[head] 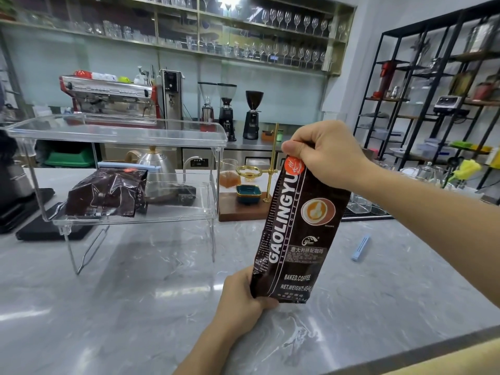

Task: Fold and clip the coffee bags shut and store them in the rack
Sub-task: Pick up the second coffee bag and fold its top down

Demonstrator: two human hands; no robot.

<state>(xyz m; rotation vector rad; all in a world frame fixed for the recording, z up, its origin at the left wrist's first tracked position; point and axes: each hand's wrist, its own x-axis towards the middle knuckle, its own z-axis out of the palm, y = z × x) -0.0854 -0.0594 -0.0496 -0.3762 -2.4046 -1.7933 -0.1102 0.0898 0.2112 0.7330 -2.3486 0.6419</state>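
Observation:
A dark brown coffee bag (300,234) with white lettering stands upright above the grey marble counter. My right hand (327,155) pinches its top edge and my left hand (243,301) grips its bottom left corner. A clear two-tier plastic rack (121,136) stands at the left. On its lower shelf lies another coffee bag (108,193), its top closed with a light blue clip (124,166). A second light blue clip (361,247) lies loose on the counter, to the right of the held bag.
Behind the rack are a metal kettle (157,161) and a wooden pour-over stand with a brass pole (273,163) and a teal dish (248,192). A black scale (40,228) lies under the rack's left side. Grinders and an espresso machine (108,96) line the back counter.

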